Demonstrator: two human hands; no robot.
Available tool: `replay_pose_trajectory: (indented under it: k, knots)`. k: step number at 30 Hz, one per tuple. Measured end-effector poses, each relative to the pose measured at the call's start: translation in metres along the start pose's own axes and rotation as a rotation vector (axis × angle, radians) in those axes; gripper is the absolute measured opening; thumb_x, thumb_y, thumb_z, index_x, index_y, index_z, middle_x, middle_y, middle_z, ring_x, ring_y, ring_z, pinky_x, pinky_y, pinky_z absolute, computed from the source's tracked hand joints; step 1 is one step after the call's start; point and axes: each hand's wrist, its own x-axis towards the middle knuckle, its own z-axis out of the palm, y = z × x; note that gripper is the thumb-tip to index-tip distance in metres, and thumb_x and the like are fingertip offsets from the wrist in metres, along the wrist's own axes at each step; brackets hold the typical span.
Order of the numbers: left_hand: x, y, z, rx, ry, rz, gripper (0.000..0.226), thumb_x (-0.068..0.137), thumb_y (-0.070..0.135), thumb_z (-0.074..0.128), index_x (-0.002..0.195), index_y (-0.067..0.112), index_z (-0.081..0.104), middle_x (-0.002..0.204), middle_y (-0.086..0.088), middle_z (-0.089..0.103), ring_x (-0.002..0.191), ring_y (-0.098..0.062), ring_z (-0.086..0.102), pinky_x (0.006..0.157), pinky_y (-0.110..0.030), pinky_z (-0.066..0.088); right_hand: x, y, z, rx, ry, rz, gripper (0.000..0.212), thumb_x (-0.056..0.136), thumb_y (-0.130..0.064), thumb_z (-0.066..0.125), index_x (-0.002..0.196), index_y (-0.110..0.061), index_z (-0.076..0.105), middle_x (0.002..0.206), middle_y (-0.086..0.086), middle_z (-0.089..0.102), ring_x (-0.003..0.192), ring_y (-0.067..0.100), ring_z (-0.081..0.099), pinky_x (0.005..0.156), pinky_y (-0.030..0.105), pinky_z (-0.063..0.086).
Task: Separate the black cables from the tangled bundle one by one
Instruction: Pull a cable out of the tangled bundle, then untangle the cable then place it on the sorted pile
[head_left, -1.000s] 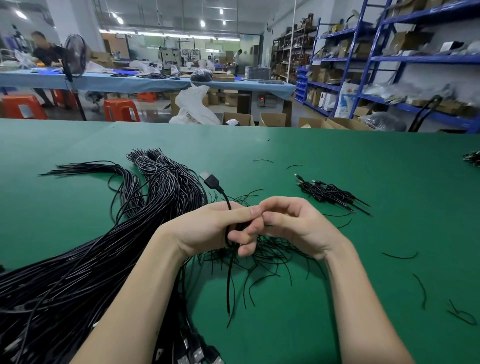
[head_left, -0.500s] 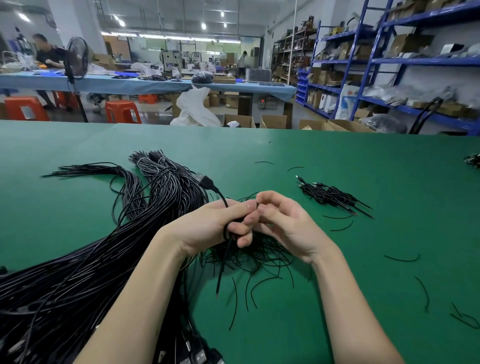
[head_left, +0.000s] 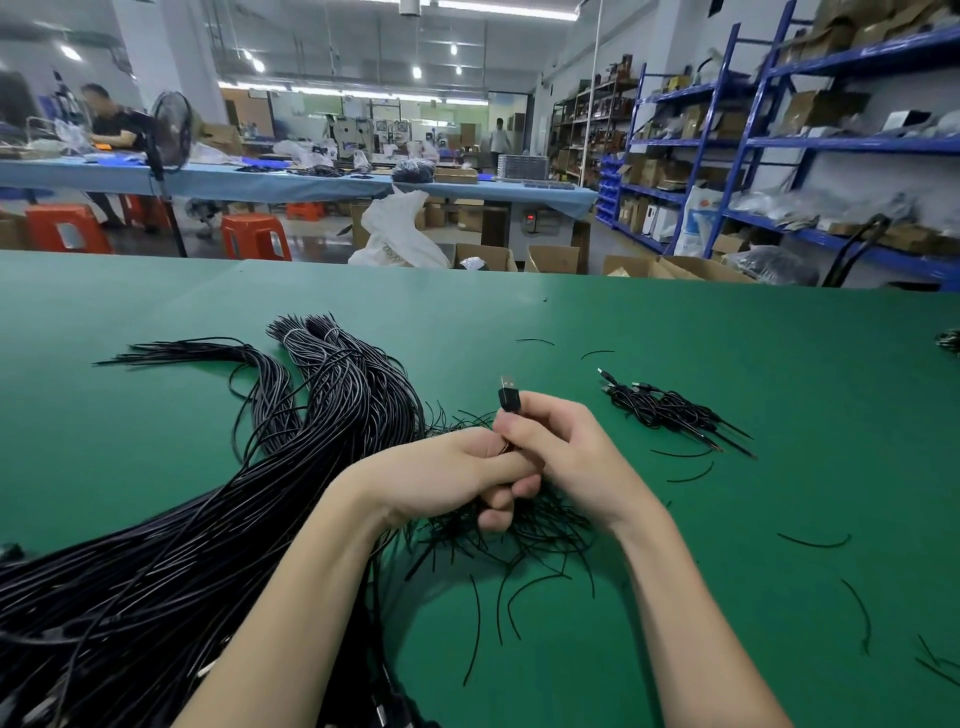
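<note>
Green table (head_left: 675, 364) — both hands (head_left: 519, 467) pinch one USB cable (head_left: 509, 397).

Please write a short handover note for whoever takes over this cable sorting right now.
Right hand: fingers hold a USB plug, pointing up.
Left hand: curled against the right, apparently gripping the same cable below; the contact is hidden.
Big black cable bundle lies left on the green table.
Small pile of cables sits to the right.
Loose short strands lie under the hands.
Left: most of the bundle.
</note>
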Motion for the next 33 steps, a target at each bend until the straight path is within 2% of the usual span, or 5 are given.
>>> replay_pose_trajectory:
  k: [12, 16, 22, 29, 33]
  knots:
    - [0.014, -0.006, 0.008, -0.006, 0.157, 0.075, 0.039, 0.109, 0.020, 0.042, 0.073, 0.011, 0.057, 0.056, 0.000, 0.048, 0.073, -0.015, 0.065, 0.077, -0.020, 0.050, 0.003, 0.020, 0.015, 0.247, 0.253, 0.090, 0.027, 0.089, -0.031, 0.062, 0.064, -0.024, 0.056, 0.045, 0.003, 0.046, 0.031, 0.019, 0.055, 0.029, 0.017, 0.032]
    - [0.017, -0.008, 0.005, 0.082, 0.328, 0.108, 0.041, 0.107, 0.024, 0.047, 0.071, 0.011, 0.062, 0.070, -0.008, 0.064, 0.073, -0.015, 0.060, 0.080, -0.030, 0.048, 0.008, 0.018, 0.009, 0.197, 0.340, 0.094, 0.032, 0.093, -0.029, 0.064, 0.063, -0.024, 0.056, 0.048, 0.002, 0.045, 0.041, 0.020, 0.051, 0.042, 0.025, 0.040]
    - [0.015, -0.008, 0.001, 0.113, 0.353, 0.097, 0.037, 0.109, 0.026, 0.040, 0.078, 0.012, 0.054, 0.062, 0.006, 0.044, 0.068, -0.018, 0.043, 0.071, -0.033, 0.038, 0.005, 0.012, 0.001, 0.154, 0.151, 0.240, 0.039, 0.102, -0.038, 0.057, 0.070, -0.017, 0.060, 0.066, 0.001, 0.063, 0.068, 0.019, 0.064, 0.074, 0.034, 0.056]
    - [0.014, -0.004, 0.008, 0.070, 0.258, -0.007, 0.037, 0.110, 0.028, 0.032, 0.089, 0.019, 0.061, 0.070, 0.006, 0.046, 0.077, -0.017, 0.042, 0.075, -0.030, 0.037, 0.004, 0.010, -0.009, 0.188, 0.199, 0.308, 0.022, 0.099, -0.030, 0.063, 0.081, -0.017, 0.066, 0.061, 0.003, 0.056, 0.061, 0.015, 0.058, 0.067, 0.026, 0.049]
    - [0.021, -0.007, 0.013, 0.012, 0.261, -0.070, 0.039, 0.110, 0.027, 0.033, 0.108, 0.004, 0.064, 0.076, 0.001, 0.049, 0.073, -0.013, 0.049, 0.090, -0.038, 0.058, 0.007, 0.013, -0.003, 0.080, 0.288, 0.283, 0.018, 0.094, -0.035, 0.072, 0.093, -0.017, 0.069, 0.061, -0.001, 0.058, 0.054, 0.010, 0.053, 0.062, 0.023, 0.045]
